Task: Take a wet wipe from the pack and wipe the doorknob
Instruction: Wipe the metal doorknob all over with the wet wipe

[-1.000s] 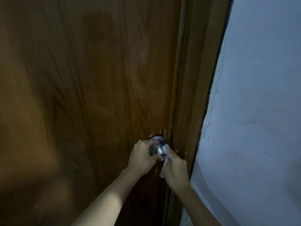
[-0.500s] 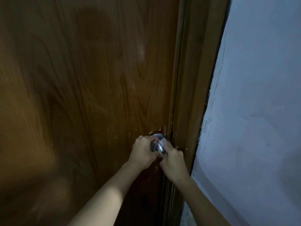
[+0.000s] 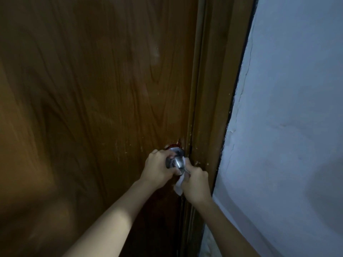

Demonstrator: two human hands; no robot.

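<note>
Doorknob (image 3: 176, 162), metal, on a wooden door (image 3: 92, 108); no writing legible. Left hand (image 3: 159, 168) grips it; right hand (image 3: 194, 182) clenches a white wet wipe (image 3: 179, 188) against it.

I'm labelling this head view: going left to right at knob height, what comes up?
Door → left hand → doorknob → right hand → door frame → wall.

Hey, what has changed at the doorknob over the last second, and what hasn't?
The right hand slid the white wet wipe from the round silver metal doorknob's right side over its face, then down to its lower right, where a tail of wipe hangs again. The left hand stayed gripping the knob's left side. The brown wooden door stayed shut.
</note>
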